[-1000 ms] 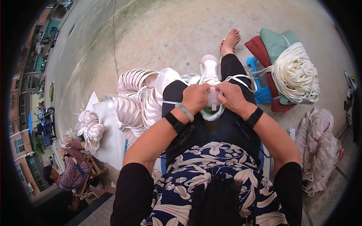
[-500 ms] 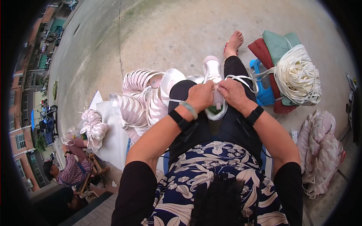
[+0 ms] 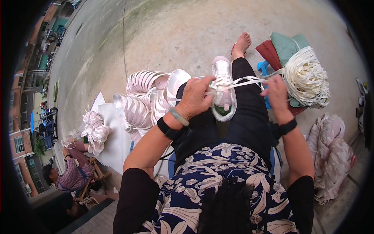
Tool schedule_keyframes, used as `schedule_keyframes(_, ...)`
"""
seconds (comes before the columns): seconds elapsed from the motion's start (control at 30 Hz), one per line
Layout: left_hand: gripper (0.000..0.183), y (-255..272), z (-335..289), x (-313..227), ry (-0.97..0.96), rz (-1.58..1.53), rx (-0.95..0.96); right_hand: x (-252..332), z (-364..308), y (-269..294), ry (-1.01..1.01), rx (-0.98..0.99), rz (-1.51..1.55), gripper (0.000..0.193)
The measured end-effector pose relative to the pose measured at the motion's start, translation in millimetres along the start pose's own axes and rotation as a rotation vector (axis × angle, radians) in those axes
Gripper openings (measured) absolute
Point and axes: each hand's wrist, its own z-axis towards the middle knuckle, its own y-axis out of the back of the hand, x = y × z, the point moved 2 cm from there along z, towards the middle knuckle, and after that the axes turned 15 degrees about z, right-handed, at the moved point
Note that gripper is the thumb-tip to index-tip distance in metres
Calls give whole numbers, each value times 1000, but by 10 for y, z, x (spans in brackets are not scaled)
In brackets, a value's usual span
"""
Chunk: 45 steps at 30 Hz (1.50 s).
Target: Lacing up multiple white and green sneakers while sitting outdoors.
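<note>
A white and pink sneaker point(image 3: 223, 71) rests between my thighs, toe pointing away, with green inside its heel opening. My left hand point(image 3: 196, 96) is closed at the shoe's left side, fingers curled around a short white lace strand beside the eyelets. From the eyelets, a white shoelace point(image 3: 245, 81) stretches right to my right hand point(image 3: 277, 94). That hand is raised over my right knee, somewhat blurred, its fingers closed around the lace's end. Left of my leg lies a pile of nested white and pink shoe uppers point(image 3: 146, 103).
A big bundle of white laces point(image 3: 306, 78) sits on green and red cushions point(image 3: 286, 48) over a blue stool point(image 3: 263, 67). Tied pink-white bundles point(image 3: 331, 156) lie at right, another bundle point(image 3: 95, 130) at left. A seated person point(image 3: 76, 173) works at far left.
My hands have moved apart from the middle of the shoe. The left went to its left side; the right swung out rightward, drawing the lace taut. The shoe's tongue now shows.
</note>
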Motion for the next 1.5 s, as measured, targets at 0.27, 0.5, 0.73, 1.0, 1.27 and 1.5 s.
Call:
schedule_keyframes(0.27, 29, -215, -99, 129, 101, -177, -17, -517, -654, 1573, -358, -383, -362, 10)
schedule_keyframes(0.5, 28, -437, -46, 352, -83, 11, -15, -79, -384, 449, 194, 101, -579, 24)
schedule_keyframes(0.73, 20, -577, 66, 233, -75, 63, 23, 233, -98, -467, 447, 315, -408, 31)
schedule_keyframes(1.0, 19, -611, 120, 182, 3, -110, 4, 201, -42, -647, 360, 472, -460, 25)
schedule_keyframes(1.27, 10, -602, 190, 227, 112, -254, -215, 270, 86, -664, 217, 513, -348, 11)
schedule_keyframes(1.5, 6, -555, 175, 277, 292, -664, 158, 208, 109, -577, 73, 486, -243, 14)
